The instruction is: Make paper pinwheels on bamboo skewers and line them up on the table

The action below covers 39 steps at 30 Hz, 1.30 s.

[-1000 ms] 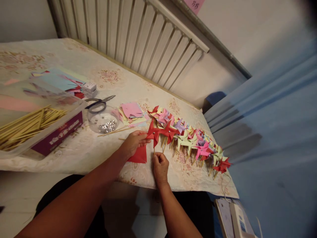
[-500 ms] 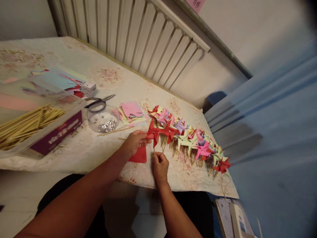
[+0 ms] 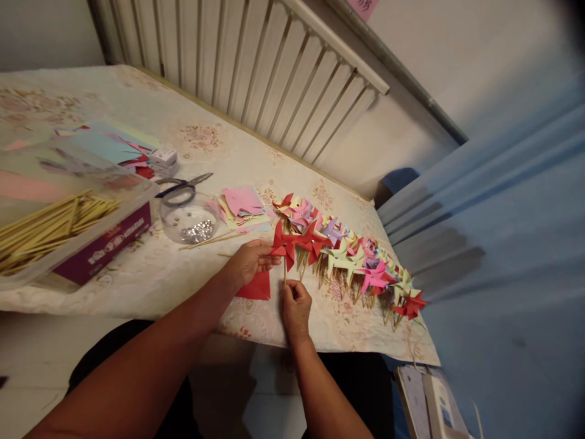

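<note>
Two bare hands: left hand (image 3: 247,262), right hand (image 3: 295,305). One red paper pinwheel on wooden stick (image 3: 283,245) held. One loose red paper square (image 3: 256,286). One black-handled scissors (image 3: 183,186). One clear round dish of silver pins (image 3: 189,222). One purple box of bamboo sticks (image 3: 105,241). One long row of coloured paper pinwheels (image 3: 351,253), at 3 o'clock; too overlapped to count.

purple box (image 3: 107,245): white print, unreadable | pink note (image 3: 362,6): perhaps digits
</note>
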Motion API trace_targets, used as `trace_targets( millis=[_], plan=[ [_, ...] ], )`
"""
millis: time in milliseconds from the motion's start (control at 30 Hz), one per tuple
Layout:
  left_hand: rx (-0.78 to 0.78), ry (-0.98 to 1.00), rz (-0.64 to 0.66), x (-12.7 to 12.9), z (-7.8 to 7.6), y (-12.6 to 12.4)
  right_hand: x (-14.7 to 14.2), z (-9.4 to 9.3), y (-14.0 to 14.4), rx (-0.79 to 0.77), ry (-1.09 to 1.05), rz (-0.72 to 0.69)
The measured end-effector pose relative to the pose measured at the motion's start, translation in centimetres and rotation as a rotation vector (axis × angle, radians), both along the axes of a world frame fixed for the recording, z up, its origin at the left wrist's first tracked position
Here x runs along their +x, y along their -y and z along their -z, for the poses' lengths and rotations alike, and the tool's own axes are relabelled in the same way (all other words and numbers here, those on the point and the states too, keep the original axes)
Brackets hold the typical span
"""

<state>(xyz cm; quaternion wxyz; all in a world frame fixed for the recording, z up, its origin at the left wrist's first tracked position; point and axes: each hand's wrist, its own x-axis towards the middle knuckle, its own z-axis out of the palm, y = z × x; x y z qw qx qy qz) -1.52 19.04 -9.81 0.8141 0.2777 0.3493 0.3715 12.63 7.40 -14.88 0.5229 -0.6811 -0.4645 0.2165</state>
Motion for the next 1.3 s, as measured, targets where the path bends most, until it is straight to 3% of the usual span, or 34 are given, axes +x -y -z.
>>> trace_targets(
  millis=[167,467,700,967,1300],
  plan=[
    [0.052,-0.069,-0.018,0.2,-0.2,0.4,0.1,0.3,0.0,0.003,0.011,0.004],
    [0.278,-0.286,-0.206,-0.7,-0.1,-0.3,0.0,0.3,0.0,0.009,-0.025,0.014],
    [0.281,-0.328,-0.145,-0.7,0.1,-0.3,0.0,0.1,-0.1,0.016,0.013,0.007],
    [0.214,-0.325,-0.162,-1.1,-0.2,-0.2,0.0,0.1,-0.1,0.01,0.001,0.023],
    [0.277,-0.33,-0.135,-1.9,0.3,-0.6,0.0,0.2,0.0,0.01,0.005,0.017]
  ],
)
